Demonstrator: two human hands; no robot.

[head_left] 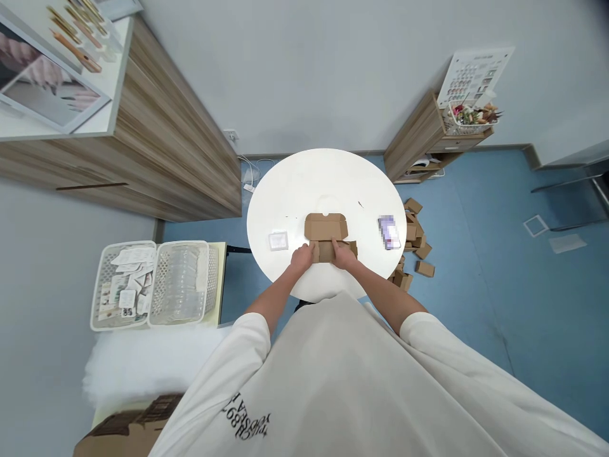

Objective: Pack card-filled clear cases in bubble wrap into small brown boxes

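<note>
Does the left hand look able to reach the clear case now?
Probably yes, once free: the left hand grips the cardboard box, but only bare tabletop separates it from the clear case.

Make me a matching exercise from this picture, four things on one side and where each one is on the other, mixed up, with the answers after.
1. Open cardboard box
2. Flowers
3. Clear case
4. Pile of small boxes

A. On the floor
B. Held by the left hand and right hand
C. In a basket
D. On the white table

Right pairs: 1-B, 2-C, 3-D, 4-A
</note>
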